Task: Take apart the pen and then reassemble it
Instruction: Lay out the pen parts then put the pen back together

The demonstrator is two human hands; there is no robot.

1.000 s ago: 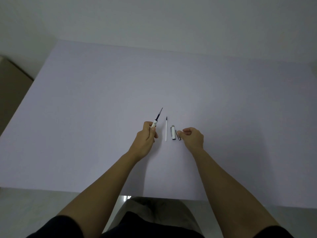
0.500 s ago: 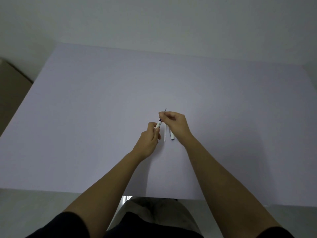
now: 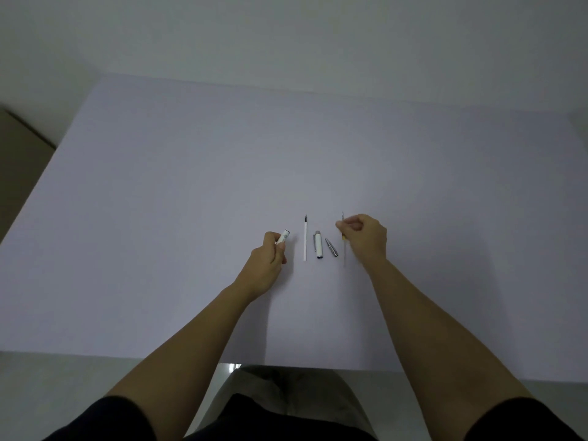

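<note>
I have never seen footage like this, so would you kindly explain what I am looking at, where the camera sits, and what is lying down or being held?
There is no machine here: a person works bare-handed, filmed by a wide-angle camera on their head, looking down at a pale table. It is a pen in pieces. The left hand has a closed grip on the white barrel. The right hand pinches a thin refill. Between them lie a white rod with a dark tip, a white cap with a clip and a small metal tip.
</note>
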